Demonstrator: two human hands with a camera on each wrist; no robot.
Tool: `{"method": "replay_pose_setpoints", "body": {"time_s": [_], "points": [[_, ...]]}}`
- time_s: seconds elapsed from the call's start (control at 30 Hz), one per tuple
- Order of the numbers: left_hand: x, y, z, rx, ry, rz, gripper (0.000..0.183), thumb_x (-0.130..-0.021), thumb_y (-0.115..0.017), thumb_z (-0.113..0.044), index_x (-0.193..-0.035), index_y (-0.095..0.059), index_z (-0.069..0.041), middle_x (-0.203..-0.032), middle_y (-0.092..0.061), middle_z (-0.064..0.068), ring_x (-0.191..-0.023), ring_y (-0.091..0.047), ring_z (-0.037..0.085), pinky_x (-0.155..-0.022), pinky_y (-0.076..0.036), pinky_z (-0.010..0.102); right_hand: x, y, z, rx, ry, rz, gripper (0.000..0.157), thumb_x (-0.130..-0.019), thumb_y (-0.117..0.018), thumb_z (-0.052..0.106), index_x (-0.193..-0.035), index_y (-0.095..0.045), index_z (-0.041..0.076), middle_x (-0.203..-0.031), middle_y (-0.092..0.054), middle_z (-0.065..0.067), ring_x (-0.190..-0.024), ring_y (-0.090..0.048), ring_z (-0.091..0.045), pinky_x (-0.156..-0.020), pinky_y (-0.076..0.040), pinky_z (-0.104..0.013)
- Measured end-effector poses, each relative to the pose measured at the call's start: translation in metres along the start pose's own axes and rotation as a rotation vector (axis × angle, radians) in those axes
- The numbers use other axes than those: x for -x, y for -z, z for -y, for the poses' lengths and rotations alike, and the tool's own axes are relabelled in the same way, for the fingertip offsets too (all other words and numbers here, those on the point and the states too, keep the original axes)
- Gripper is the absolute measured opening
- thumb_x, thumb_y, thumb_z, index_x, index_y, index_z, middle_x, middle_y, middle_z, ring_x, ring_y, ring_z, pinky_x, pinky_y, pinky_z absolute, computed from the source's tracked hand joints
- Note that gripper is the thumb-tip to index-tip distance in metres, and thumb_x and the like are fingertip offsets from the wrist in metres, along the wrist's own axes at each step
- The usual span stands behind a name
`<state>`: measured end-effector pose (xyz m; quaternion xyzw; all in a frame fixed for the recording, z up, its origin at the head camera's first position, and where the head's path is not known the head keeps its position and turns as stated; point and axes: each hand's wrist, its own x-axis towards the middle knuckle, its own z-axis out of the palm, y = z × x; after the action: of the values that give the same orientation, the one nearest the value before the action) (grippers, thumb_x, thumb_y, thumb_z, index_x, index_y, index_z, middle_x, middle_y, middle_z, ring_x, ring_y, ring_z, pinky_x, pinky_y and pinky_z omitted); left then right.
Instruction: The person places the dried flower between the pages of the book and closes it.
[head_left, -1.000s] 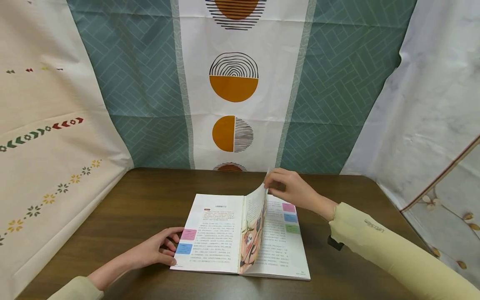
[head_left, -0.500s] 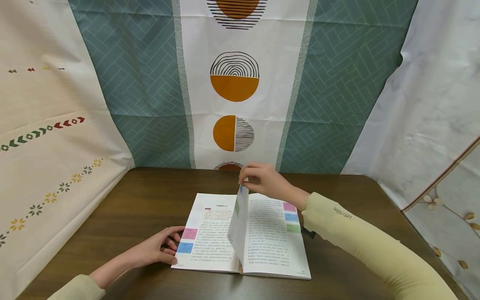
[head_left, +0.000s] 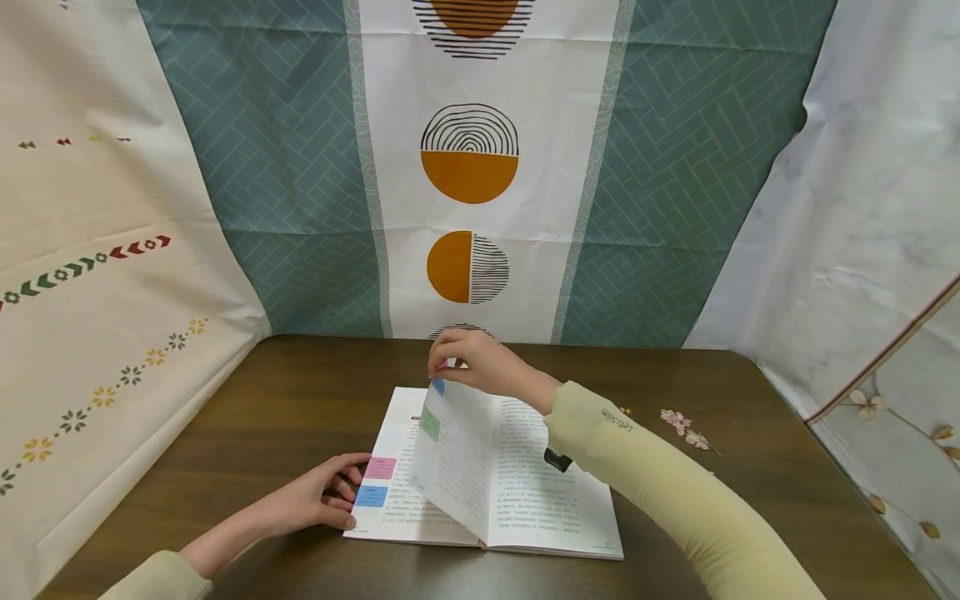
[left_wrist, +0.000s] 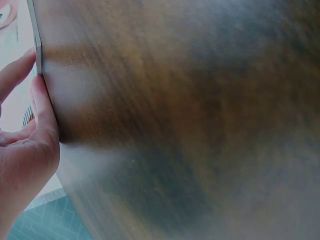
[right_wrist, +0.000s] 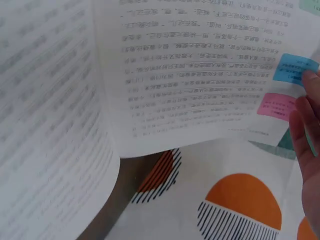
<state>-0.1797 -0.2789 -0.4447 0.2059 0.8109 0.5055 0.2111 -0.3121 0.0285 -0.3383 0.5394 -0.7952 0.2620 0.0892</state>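
Observation:
An open book with printed text lies on the table. My right hand pinches the upper outer corner of one raised page, which leans over the book's left side. In the right wrist view, the thumb and fingers hold this page's edge beside its blue tab and pink tab. At the book's left edge, my left hand rests with relaxed fingers against the side, near pink and blue blocks. The left wrist view has those fingers lying along the book's edge.
A dark brown wooden table carries the book. Small pink flowers lie on it to the right, beyond the right sleeve. A patterned cloth hangs behind, with pale cloths at both sides.
My right hand has moved left, carrying the page past the spine and over the left side. The pink flowers have come into view from behind the sleeve. My left hand has stayed put.

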Motion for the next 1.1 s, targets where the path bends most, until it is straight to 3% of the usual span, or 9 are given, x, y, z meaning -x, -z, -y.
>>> {"method": "replay_pose_setpoints", "body": {"time_s": [0.27, 0.57, 0.8, 1.1], "points": [[0.0, 0.0, -0.002, 0.001, 0.004, -0.003, 0.085, -0.082, -0.077, -0.006, -0.147, -0.024, 0.012, -0.117, -0.041, 0.021, -0.095, -0.05, 0.01, -0.079, -0.05, 0.019, -0.022, -0.027, 0.002, -0.003, -0.058, 0.108, 0.009, -0.09, -0.072, 0.016, -0.099, -0.074, 0.015, -0.104, -0.066, 0.002, -0.092, -0.059, -0.01, -0.086, -0.053, -0.02], [0.001, 0.001, 0.0, 0.03, -0.019, 0.009, 0.086, -0.082, -0.076, -0.004, -0.148, -0.023, 0.013, -0.118, -0.039, 0.022, -0.094, -0.049, 0.009, -0.079, -0.049, 0.02, -0.04, -0.06, 0.001, 0.056, -0.056, 0.209, 0.008, -0.092, -0.07, 0.021, -0.098, -0.074, 0.018, -0.101, -0.065, 0.004, -0.089, -0.058, -0.006, -0.084, -0.046, -0.011], [0.001, 0.003, 0.002, 0.038, -0.039, 0.013, 0.086, -0.083, -0.076, -0.006, -0.148, -0.022, 0.013, -0.117, -0.038, 0.021, -0.094, -0.049, 0.007, -0.079, -0.049, 0.02, -0.047, -0.079, 0.001, 0.071, -0.117, 0.283, 0.008, -0.092, -0.069, 0.022, -0.098, -0.074, 0.02, -0.102, -0.065, 0.006, -0.089, -0.059, -0.004, -0.085, -0.046, -0.011], [0.001, 0.001, 0.002, 0.059, -0.016, 0.023, 0.086, -0.083, -0.075, -0.003, -0.148, -0.021, 0.013, -0.118, -0.038, 0.022, -0.096, -0.048, 0.009, -0.08, -0.049, 0.02, -0.052, -0.103, -0.001, 0.123, -0.174, 0.426, 0.005, -0.094, -0.068, 0.022, -0.096, -0.072, 0.022, -0.101, -0.062, 0.006, -0.087, -0.055, -0.006, -0.081, -0.045, -0.014]]}}
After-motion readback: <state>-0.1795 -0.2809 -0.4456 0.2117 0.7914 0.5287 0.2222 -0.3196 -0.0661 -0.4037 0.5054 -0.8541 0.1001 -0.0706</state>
